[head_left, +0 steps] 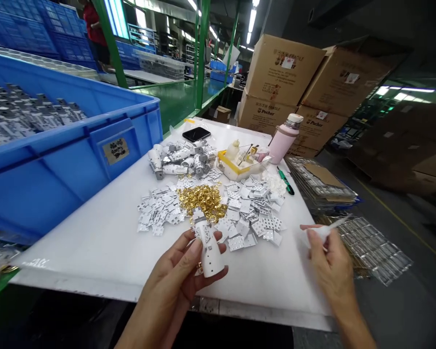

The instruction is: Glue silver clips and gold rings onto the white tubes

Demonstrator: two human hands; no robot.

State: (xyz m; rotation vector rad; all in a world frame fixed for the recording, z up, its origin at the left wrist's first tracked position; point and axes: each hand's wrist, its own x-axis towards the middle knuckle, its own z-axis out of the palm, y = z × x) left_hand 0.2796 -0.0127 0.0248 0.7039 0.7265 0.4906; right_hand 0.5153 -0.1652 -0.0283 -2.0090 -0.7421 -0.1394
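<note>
My left hand (183,269) is closed around a white plastic model part (210,249), a tapered tube with small holes, raised lattice detail and a grey collar at its top. It is held tilted above the near side of the white table (105,232). Over the table's right edge, my right hand (330,259) grips a small white squeeze bottle (321,233) whose thin tip points up and right; the fingers hide much of it. Just beyond the left hand lie a heap of gold rings (203,198) and white perforated plates (249,206), with more white plates (160,208) to the left.
Finished-looking tubes (181,157) lie heaped behind the rings, near a phone (196,134). A yellow-edged tray (236,167), pink bottle (283,140) and green-handled tool (285,181) stand further right. A blue crate (58,179) borders the left; cartons (279,72) are stacked behind. A person (94,29) is far off.
</note>
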